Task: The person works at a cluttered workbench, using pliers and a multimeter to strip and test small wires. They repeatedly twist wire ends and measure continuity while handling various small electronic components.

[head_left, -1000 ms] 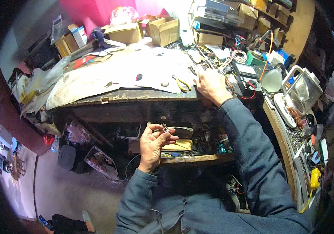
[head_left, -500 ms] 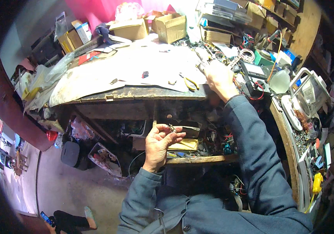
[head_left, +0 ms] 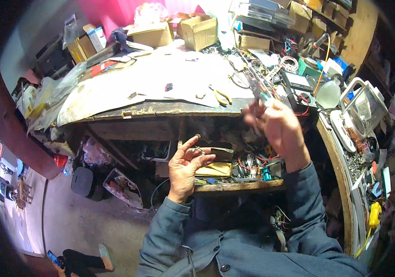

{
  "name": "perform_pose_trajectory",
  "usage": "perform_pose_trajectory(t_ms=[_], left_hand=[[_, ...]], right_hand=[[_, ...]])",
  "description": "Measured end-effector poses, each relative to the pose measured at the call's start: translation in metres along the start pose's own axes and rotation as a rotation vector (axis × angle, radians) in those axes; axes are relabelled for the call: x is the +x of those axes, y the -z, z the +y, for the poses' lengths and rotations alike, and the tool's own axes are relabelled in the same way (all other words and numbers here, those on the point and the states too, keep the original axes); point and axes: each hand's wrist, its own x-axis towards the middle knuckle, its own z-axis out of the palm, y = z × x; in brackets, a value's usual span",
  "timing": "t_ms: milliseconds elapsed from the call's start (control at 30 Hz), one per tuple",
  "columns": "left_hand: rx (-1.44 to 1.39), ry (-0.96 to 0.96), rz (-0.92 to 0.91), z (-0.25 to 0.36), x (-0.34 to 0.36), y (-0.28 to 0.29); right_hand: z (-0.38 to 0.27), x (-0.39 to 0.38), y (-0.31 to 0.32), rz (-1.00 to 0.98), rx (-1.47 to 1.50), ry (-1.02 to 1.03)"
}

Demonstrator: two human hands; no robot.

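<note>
My left hand (head_left: 182, 173) is raised in front of the bench, thumb and fingers pinching a small shiny metal part (head_left: 201, 151). The fingers partly cover that part, and its kind does not show. To the right, past the bench's front edge, my right hand (head_left: 284, 129) is smeared by motion. A slim dark tool (head_left: 256, 87) with a bit of green near it stands up from its fingers; blur hides what kind it is. Yellow-handled pliers (head_left: 222, 96) lie on the white-covered bench top (head_left: 156, 76) left of that hand. Near them sits a small dark block (head_left: 169, 87).
An open drawer or shelf (head_left: 239, 187) under the bench holds a yellow packet (head_left: 218, 169), wires and tools. Cardboard boxes (head_left: 198, 33) stand at the back. A meter (head_left: 297, 83) and tangled cables crowd the right side. Another person's leg (head_left: 86, 260) shows at lower left.
My right hand has pulled back from the cluttered right part of the bench toward me, now with a dark tool. My left hand keeps its place, its forefinger a little more raised.
</note>
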Motion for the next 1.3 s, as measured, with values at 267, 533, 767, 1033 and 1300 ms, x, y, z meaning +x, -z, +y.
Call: perform_pose_trajectory(t_ms=[267,533,767,1033,1300], left_hand=[[0.060,-0.073,0.037,-0.006,-0.001,0.001],[0.114,-0.093,0.046,-0.008,-0.004,-0.001],[0.205,-0.140,0.038,-0.009,-0.005,-0.001],[0.268,-0.164,0.015,-0.007,-0.009,-0.004],[0.305,-0.209,0.041,-0.014,-0.012,-0.003]], right_hand=[[0.021,-0.063,-0.019,-0.324,-1.141,0.112],[0.026,-0.073,-0.047,-0.439,-1.546,0.199],[0.026,-0.073,-0.051,-0.401,-1.604,0.221],[0.027,-0.073,-0.053,-0.396,-1.578,0.244],[0.044,-0.080,-0.064,-0.307,-1.855,0.351]])
